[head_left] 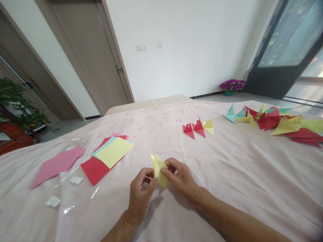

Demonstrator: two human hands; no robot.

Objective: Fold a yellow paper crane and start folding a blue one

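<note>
A partly folded yellow origami paper (pixel 159 169) with two pointed tips upward is held between my two hands over the cloth. My left hand (pixel 141 190) pinches its left edge between thumb and fingers. On the other side, my right hand (pixel 180 174) grips the right edge, thumb in front and fingers behind. Beyond my hands stand two red folded cranes (pixel 198 128) and one yellow folded piece (pixel 209 126) in a short row.
A heap of folded paper cranes (pixel 275 121) lies at the right. Flat coloured sheets (pixel 114 152) and a pink stack (pixel 59 164) lie on the left with clear plastic wrapping and white scraps (pixel 76 180). Pale pink cloth (pixel 227 188) covers the surface, wrinkled in places.
</note>
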